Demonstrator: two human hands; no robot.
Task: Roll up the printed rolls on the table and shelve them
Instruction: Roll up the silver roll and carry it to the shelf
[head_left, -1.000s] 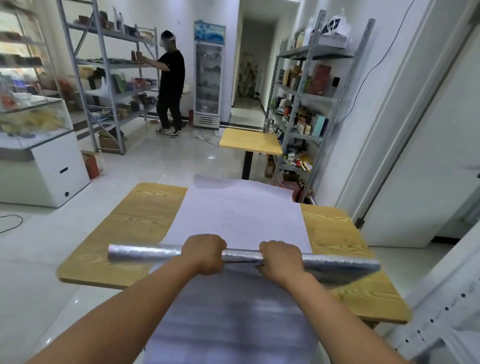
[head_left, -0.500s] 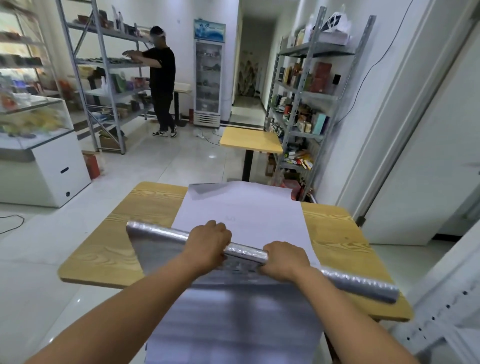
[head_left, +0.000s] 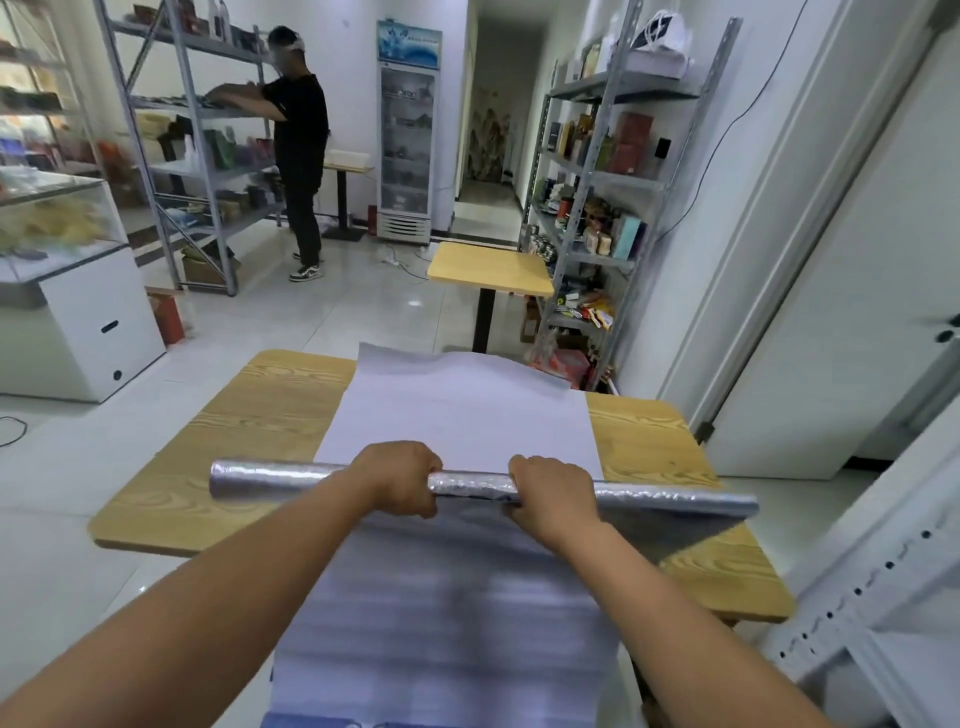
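Left hand (head_left: 402, 480) and right hand (head_left: 553, 496): I grip the silver roll (head_left: 270, 475) with both. It lies across the white sheet (head_left: 467, 415) on the counter (head_left: 275, 410).

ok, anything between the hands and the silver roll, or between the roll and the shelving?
Nothing at the grip: left hand and right hand both hold the silver roll. Toward the nearer shelving unit, the wooden table lies in between, and a small yellow table stands beside the unit.
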